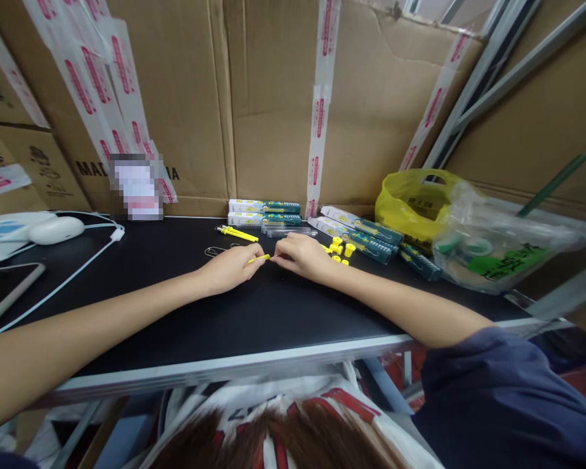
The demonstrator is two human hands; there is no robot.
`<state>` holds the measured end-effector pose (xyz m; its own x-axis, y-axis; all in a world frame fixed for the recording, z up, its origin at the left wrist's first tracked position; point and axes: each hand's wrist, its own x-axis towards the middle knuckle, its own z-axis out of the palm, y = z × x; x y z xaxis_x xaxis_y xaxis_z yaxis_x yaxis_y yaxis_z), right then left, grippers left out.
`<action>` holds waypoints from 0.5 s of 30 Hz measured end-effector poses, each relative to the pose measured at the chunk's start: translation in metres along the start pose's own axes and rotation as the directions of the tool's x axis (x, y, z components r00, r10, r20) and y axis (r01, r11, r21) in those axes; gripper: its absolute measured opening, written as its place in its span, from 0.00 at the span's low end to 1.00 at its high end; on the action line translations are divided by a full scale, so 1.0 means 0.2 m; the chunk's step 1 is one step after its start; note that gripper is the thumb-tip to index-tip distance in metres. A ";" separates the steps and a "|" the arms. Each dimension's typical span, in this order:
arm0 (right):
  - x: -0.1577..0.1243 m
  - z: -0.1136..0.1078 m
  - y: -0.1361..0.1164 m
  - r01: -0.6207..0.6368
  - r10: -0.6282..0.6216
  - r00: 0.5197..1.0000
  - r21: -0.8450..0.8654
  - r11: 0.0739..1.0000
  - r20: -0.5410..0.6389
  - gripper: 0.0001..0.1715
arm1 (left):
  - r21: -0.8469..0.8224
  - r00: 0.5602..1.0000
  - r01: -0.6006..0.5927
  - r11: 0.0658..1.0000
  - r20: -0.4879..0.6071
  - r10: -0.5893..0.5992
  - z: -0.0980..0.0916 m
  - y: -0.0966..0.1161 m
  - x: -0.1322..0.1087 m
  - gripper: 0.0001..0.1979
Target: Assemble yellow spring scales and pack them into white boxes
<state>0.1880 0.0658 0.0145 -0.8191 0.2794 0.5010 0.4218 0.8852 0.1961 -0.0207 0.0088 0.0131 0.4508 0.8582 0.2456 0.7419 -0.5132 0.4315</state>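
Above the black tabletop, my left hand [229,268] is closed around a thin yellow plastic tube [259,258], its end pointing right. The fingers of my right hand [300,255] are pinched together at that end; whatever small part they hold is too small to make out. Just behind my left hand lie more yellow tubes with metal tips [239,233] and some thin wire pieces [215,251]. Several yellow spool-shaped caps [336,247] sit beside my right hand, partly hidden by it. Clear plastic pieces [290,231] lie behind both hands.
Printed white-and-green boxes [264,219] are stacked at the back, with more boxes [356,238] to the right. A yellow bag [405,208] and a clear bag with a straw [498,251] stand at right. A phone [10,296] and white cable [78,273] lie left. Cardboard [273,130] walls the back.
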 end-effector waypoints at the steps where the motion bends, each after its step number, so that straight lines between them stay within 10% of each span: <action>1: 0.00 0.00 0.00 0.035 -0.034 0.999 -0.048 0.998 0.007 0.13 | 0.010 1.000 0.004 1.000 -0.002 -0.004 0.00 0.00 0.00 0.13; 15: -0.01 0.01 -0.05 0.044 -0.044 0.999 -0.193 0.980 0.002 0.17 | -0.040 0.999 -0.010 0.999 -0.033 0.009 0.02 -0.01 -0.01 0.10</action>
<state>0.1853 0.0563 0.0101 -0.8380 0.2408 0.4897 0.4526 0.8081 0.3770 -0.0199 0.0083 0.0081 0.4407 0.8536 0.2778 0.7168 -0.5209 0.4635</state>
